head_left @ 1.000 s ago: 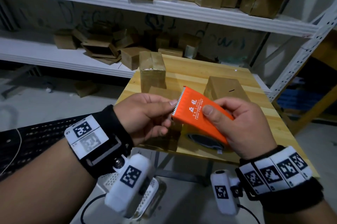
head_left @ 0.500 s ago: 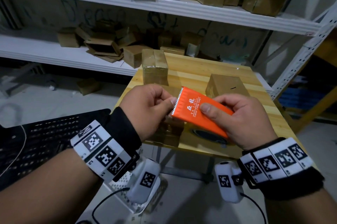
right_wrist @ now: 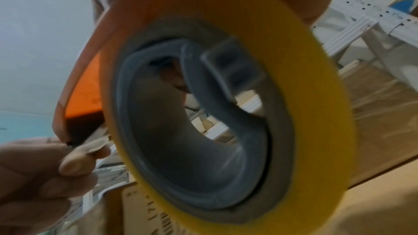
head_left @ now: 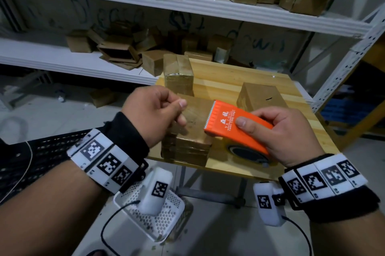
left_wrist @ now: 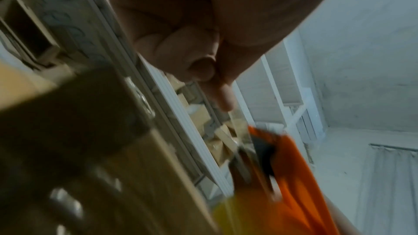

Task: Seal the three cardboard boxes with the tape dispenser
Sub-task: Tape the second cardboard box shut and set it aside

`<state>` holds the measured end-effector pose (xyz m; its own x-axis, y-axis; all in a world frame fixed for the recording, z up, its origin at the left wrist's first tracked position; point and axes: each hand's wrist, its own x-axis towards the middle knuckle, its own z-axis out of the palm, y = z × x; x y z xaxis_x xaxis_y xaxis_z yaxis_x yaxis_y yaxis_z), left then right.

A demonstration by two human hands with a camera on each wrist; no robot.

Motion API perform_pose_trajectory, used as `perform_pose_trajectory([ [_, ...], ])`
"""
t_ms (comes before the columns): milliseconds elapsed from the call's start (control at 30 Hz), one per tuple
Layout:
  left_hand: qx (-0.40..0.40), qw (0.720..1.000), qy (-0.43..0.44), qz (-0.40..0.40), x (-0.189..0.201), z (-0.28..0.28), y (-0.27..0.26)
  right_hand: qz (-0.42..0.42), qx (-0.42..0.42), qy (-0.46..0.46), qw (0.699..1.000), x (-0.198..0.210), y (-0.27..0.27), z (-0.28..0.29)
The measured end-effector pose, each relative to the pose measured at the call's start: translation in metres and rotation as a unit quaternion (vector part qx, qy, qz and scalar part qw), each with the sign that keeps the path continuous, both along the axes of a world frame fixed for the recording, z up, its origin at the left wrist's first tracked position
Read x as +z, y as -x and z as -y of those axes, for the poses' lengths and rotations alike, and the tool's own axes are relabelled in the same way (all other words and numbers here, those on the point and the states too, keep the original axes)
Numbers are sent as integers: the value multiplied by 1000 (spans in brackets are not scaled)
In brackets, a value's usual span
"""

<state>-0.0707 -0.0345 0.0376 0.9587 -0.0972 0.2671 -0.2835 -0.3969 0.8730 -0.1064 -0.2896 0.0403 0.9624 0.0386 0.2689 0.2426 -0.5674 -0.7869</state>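
Observation:
My right hand [head_left: 250, 118] grips an orange tape dispenser [head_left: 235, 128] with a yellow tape roll [right_wrist: 294, 56], held just above the wooden table [head_left: 229, 80]. My left hand [head_left: 180, 110] pinches the clear tape end between thumb and forefinger, a short way left of the serrated blade. A strip of clear tape [left_wrist: 237, 124] runs from those fingertips [right_wrist: 90, 149] to the dispenser. Three cardboard boxes stand on the table. A tape-wrapped one [head_left: 187, 132] is under my hands, a tall glossy one [head_left: 178, 72] is behind it, and a plain one [head_left: 258, 95] is at the right.
White metal shelving [head_left: 187, 3] loaded with several cardboard boxes runs behind the table. A white perforated basket [head_left: 158, 220] sits on the floor below the table's near edge. A black mesh surface [head_left: 31, 164] lies at my left forearm.
My left hand has moved left, away from the dispenser's serrated edge where it was pinching, drawing tape out. The right hand keeps its hold on the dispenser.

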Motion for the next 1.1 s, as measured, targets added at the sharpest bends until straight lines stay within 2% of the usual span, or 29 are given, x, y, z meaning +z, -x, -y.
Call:
perform_pose_trajectory([
  [133, -1, 1000, 17, -17, 2, -10, -5, -9, -6, -7, 1000, 2, 0, 4],
  [267, -3, 1000, -12, -15, 0, -11, -7, -21, -17, 7, 1000, 2, -3, 2],
  [400, 69, 998, -7, -5, -2, -32, -22, -34, -54, 18, 998, 4, -5, 12],
  [533, 74, 996, 21, -49, -15, -46, -34, -68, -69, 32, 995, 6, -5, 14],
  [700, 75, 995, 20, -64, -19, -45, -39, -109, -83, 32, 990, 8, -8, 12],
  [833, 82, 992, -3, -92, -27, -42, -40, -136, -99, 10, 986, 5, -13, 10],
  [1100, 70, 984, -32, -161, -46, -35, -41, -194, -106, 35, 975, 4, -20, 8],
])
